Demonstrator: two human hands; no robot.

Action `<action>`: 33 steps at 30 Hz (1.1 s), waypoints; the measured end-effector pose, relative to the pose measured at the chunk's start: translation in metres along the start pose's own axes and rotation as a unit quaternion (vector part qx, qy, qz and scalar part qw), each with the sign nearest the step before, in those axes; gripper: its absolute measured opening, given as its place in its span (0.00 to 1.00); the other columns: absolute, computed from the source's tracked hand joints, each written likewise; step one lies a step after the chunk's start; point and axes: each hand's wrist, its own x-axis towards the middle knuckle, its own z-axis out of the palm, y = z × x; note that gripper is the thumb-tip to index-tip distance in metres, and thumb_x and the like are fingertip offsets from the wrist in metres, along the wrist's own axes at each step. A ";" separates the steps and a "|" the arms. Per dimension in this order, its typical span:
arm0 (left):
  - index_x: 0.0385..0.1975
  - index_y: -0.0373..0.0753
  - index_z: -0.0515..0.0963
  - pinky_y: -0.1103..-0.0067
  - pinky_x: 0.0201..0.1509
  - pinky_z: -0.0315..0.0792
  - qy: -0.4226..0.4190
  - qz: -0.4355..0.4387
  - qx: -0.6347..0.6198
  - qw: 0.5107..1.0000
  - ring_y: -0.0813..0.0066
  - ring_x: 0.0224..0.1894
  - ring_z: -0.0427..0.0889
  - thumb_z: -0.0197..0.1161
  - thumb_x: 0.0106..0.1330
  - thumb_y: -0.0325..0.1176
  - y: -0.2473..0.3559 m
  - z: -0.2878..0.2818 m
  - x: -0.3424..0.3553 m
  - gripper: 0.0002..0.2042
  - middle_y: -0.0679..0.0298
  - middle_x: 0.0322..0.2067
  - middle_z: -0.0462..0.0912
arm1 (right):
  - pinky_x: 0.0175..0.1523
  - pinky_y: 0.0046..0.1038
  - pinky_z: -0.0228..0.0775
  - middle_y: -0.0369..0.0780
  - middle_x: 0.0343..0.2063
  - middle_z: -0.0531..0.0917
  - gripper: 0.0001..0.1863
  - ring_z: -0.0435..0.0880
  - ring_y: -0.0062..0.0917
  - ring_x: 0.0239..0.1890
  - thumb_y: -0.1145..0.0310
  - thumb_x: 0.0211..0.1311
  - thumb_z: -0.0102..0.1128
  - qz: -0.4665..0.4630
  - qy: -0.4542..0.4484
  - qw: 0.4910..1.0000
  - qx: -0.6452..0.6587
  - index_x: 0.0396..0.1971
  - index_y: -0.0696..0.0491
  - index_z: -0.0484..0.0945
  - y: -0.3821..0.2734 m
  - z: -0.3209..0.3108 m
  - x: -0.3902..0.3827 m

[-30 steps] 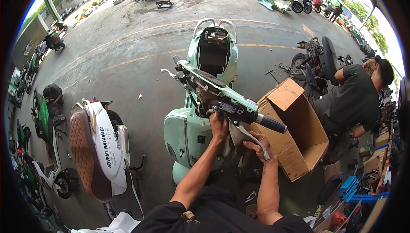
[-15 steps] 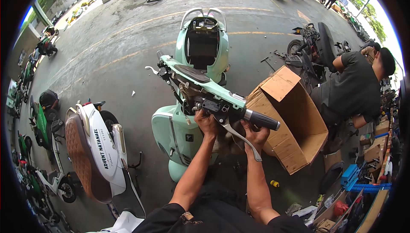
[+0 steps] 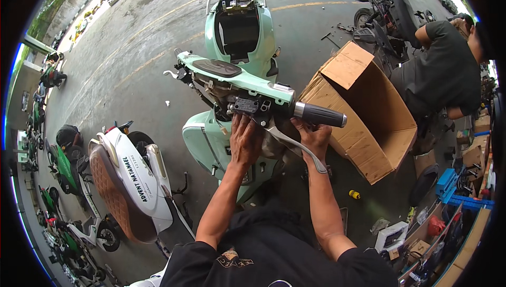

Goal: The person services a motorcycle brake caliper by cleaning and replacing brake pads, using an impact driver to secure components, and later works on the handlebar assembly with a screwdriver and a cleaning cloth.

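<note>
Before me stands a mint-green scooter [image 3: 199, 142] with its handlebar cover [image 3: 237, 79] on and wiring exposed beneath. My left hand [image 3: 245, 140] reaches up under the black brake fluid reservoir [image 3: 245, 106]. Its fingers are stretched out side by side, their tips hidden beneath that part. Just below the black handlebar grip [image 3: 322, 115] is my right hand [image 3: 315, 138], its fingers curled and partly closed; what they hold, if anything, is hidden. The silver brake lever [image 3: 296, 146] slants down between the hands and crosses in front of my right wrist.
An opened cardboard box [image 3: 345, 124] stands at the right, beside a crouching person [image 3: 445, 71] near a partly stripped motorcycle [image 3: 387, 34]. On the left is a white scooter with a brown quilted seat [image 3: 113, 197]. A small yellow object [image 3: 354, 194] and scattered parts lie on the floor.
The whole view has shifted, with the scooter now higher up in it. My left hand's fingers have straightened under the reservoir. My right hand remains below the grip.
</note>
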 end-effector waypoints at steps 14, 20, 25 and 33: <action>0.53 0.37 0.73 0.56 0.68 0.52 -0.066 -0.019 -0.023 0.997 0.42 0.61 0.64 0.66 0.48 0.43 -0.021 0.016 0.008 0.30 0.46 0.55 0.71 | 0.45 0.19 0.70 0.36 0.36 0.82 0.16 0.79 0.16 0.38 0.64 0.53 0.73 0.071 -0.221 0.969 -0.088 0.38 0.57 0.81 -0.006 -0.010 -0.037; 0.42 0.39 0.78 0.60 0.52 0.66 -0.126 -0.002 -0.024 0.992 0.48 0.45 0.77 0.65 0.49 0.39 -0.029 0.001 0.025 0.20 0.51 0.39 0.81 | 0.47 0.20 0.70 0.36 0.35 0.82 0.17 0.80 0.19 0.39 0.64 0.57 0.68 0.131 -0.238 0.962 -0.033 0.42 0.58 0.78 -0.009 0.008 -0.033; 0.42 0.36 0.77 0.61 0.53 0.66 -0.101 -0.058 -0.080 0.990 0.48 0.47 0.75 0.63 0.54 0.36 -0.024 -0.008 0.028 0.17 0.50 0.40 0.79 | 0.37 0.17 0.64 0.30 0.29 0.81 0.12 0.74 0.11 0.31 0.67 0.58 0.68 0.116 -0.207 0.971 -0.006 0.37 0.58 0.81 0.005 0.013 -0.030; 0.40 0.35 0.73 0.60 0.53 0.66 -0.104 -0.082 -0.011 0.991 0.46 0.47 0.72 0.59 0.56 0.32 -0.031 -0.003 0.013 0.13 0.47 0.43 0.74 | 0.35 0.20 0.69 0.34 0.24 0.81 0.10 0.78 0.17 0.28 0.70 0.59 0.66 0.018 -0.061 0.998 -0.004 0.36 0.61 0.82 0.015 0.030 -0.039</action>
